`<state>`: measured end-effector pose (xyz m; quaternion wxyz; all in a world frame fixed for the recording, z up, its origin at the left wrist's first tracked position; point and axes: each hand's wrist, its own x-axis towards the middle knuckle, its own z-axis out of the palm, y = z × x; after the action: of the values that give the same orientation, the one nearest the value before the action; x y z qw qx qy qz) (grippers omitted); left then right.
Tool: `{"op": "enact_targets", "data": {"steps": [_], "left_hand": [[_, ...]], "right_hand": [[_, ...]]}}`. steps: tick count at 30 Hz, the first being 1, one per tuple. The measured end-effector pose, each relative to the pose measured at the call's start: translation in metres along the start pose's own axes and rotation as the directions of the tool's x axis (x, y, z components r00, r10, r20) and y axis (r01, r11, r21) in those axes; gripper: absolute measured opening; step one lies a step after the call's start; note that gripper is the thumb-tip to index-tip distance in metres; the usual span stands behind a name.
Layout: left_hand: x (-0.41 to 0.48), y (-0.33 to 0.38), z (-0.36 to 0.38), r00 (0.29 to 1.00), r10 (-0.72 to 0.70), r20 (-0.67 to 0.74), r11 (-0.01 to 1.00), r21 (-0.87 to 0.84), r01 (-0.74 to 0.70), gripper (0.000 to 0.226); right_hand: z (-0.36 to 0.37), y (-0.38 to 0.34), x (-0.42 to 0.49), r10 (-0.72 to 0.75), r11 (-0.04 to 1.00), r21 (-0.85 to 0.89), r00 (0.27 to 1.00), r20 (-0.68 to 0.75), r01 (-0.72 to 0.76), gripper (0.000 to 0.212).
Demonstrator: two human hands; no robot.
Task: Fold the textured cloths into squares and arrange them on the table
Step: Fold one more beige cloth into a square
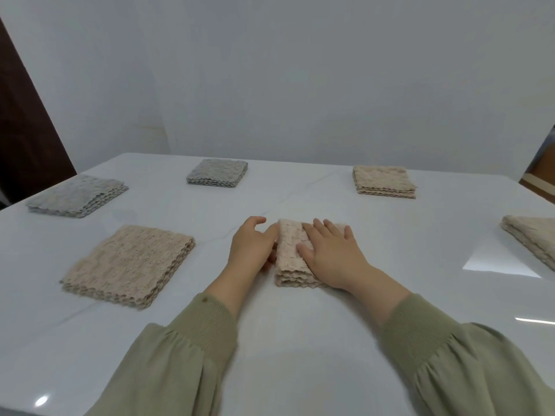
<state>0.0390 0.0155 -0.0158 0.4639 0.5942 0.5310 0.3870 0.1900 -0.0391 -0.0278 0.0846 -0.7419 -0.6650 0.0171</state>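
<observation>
Sleeves [180,355], olive green with ribbed cuffs, enter from the bottom edge. Both forearms reach out over the white, glossy tabletop [300,340].

Centre cloth [289,259]: beige, textured, lying on the tabletop straight ahead, between the two hands. Several wavy-edged layers show at its near end, so it is folded down. The visible outline looks narrower than the placed squares, but the right hand covers its right part, so the true shape is uncertain.

Right hand [330,253]: flat on top of the centre cloth, fingers [326,228] straight and slightly apart, palm down. Left hand [250,244]: against the cloth's left edge, fingers curled, thumb touching the far-left corner. Cannot tell whether it pinches the edge or only butts against it.

Placed, well apart:
- near-left beige square [129,264]
- left grey square [78,195]
- far grey square [217,172]
- far beige square [383,181]
- right-edge beige cloth [534,241], partly cut off by the frame

Judgement: the step in hand is squaring and flattening the last fold.
- Use the right palm as an anchor, since the layers may slide on the glossy surface.
- Nudge the left edge inward until the stacked wavy edges line up.
- Sweep outward from the fold to press the pile down. The pile looks thick and springy and will likely puff open if released early.
- Compare the outline with the near-left beige square before letting go.
</observation>
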Motion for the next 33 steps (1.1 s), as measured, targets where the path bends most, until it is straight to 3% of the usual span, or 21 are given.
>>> {"op": "enact_targets", "data": {"steps": [4, 11, 13, 16, 17, 19, 21, 22, 33], "left_hand": [[0.015, 0.002, 0.020, 0.989, 0.104, -0.102, 0.985, 0.148, -0.088, 0.038], [0.018, -0.005, 0.023, 0.963, 0.261, -0.064, 0.832, 0.521, -0.191, 0.032], [0.013, -0.004, 0.019, 0.904, 0.423, -0.067, 0.782, 0.530, -0.326, 0.031], [0.002, 0.004, 0.012, 0.728, 0.681, 0.077, 0.605, 0.502, -0.619, 0.038], [-0.002, 0.005, 0.012, 0.711, 0.675, 0.197, 0.532, 0.538, -0.654, 0.044], [-0.005, -0.001, 0.015, 0.781, 0.446, 0.438, 0.442, 0.651, -0.618, 0.052], [-0.004, -0.009, 0.016, 0.833, 0.159, 0.529, 0.423, 0.726, -0.542, 0.055], [-0.004, -0.011, 0.015, 0.838, 0.110, 0.534, 0.424, 0.737, -0.526, 0.056], [0.013, -0.011, 0.022, 0.844, 0.173, 0.508, 0.440, 0.727, -0.527, 0.056]], "right_hand": [[0.001, -0.002, -0.001, 0.000, 1.000, -0.013, 1.000, -0.001, 0.000, 0.060], [-0.004, 0.008, -0.003, 0.084, 0.994, 0.068, 0.996, 0.041, -0.086, 0.057], [-0.008, 0.010, -0.009, 0.080, 0.972, 0.233, 0.985, -0.150, -0.044, 0.051], [-0.014, 0.008, -0.018, 0.096, 0.932, 0.351, 0.870, -0.483, 0.092, 0.051], [-0.014, 0.007, -0.019, 0.065, 0.948, 0.303, 0.873, -0.484, 0.097, 0.054], [-0.007, 0.007, -0.018, 0.021, 0.988, 0.150, 0.961, -0.275, 0.021, 0.055], [0.001, 0.010, -0.014, 0.074, 0.995, 0.061, 0.997, -0.007, -0.074, 0.053], [0.002, 0.012, -0.013, 0.090, 0.994, 0.057, 0.995, 0.037, -0.092, 0.054], [0.001, 0.015, 0.003, 0.103, 0.993, 0.063, 0.995, -0.003, -0.102, 0.054]]}}
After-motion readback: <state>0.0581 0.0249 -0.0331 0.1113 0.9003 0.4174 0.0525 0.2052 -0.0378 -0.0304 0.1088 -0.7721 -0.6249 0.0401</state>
